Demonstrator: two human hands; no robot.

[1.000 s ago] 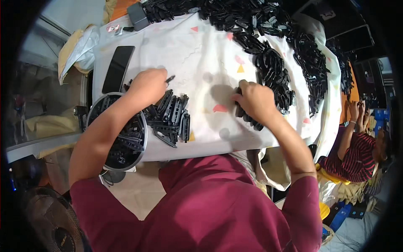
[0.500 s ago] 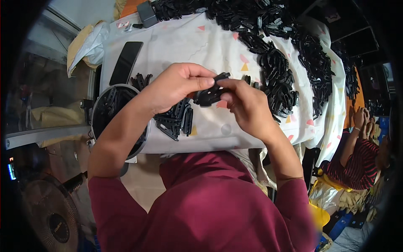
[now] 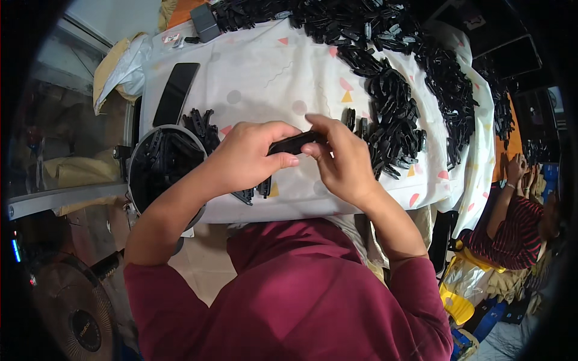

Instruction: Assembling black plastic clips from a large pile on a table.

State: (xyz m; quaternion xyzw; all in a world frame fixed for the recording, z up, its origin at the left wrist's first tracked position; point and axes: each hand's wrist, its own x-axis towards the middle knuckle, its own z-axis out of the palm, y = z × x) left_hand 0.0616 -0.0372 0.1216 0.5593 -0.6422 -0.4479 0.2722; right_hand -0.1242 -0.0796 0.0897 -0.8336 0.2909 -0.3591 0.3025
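Over the near part of the table, my left hand and my right hand grip one slim, dark piece, apparently plastic, between them. It lies almost level, with its left end in my left fingers and its right end pinched by my right thumb and fingers. Its exact kind cannot be made out. Left of my hands stands a round tub full of black ribbed parts. Similar loose parts lie beside it, and a few more show below my left hand. Two short black pieces rest just beyond my right hand.
Heaps of black pieces run along the table's right side and far edge. A dark phone lies on the patterned white cloth, near a grey box. A fan stands lower left; another person sits at right.
The held piece has turned from tilted to nearly level and moved slightly left and nearer me. My left thumb now lies along its near side.
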